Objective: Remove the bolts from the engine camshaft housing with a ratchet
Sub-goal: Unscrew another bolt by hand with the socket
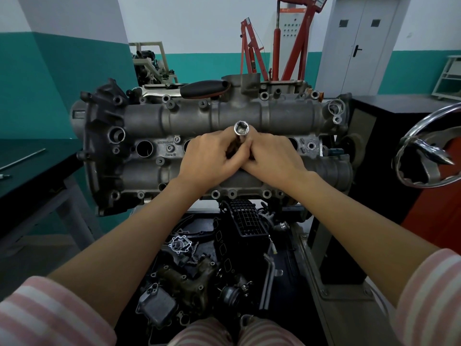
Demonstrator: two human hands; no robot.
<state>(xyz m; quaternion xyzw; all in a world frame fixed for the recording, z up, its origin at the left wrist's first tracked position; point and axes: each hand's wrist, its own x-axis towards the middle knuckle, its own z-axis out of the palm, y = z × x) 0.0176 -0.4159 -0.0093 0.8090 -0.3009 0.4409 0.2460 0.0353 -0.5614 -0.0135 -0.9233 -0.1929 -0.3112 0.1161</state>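
Both hands clasp a socket, square drive end up, over the middle of the camshaft housing: left hand and right hand curl around its shaft. Ratchet lies along the far edge. Step, judged: fitting the tool. Next: join the ratchet, seat on a bolt.

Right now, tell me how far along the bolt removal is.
Done: many bolt holes on the camshaft housing look empty. In hand: both hands, left hand and right hand, grip a socket extension, its square drive end facing up. Left: at least one bolt remains; the ratchet lies unused behind.
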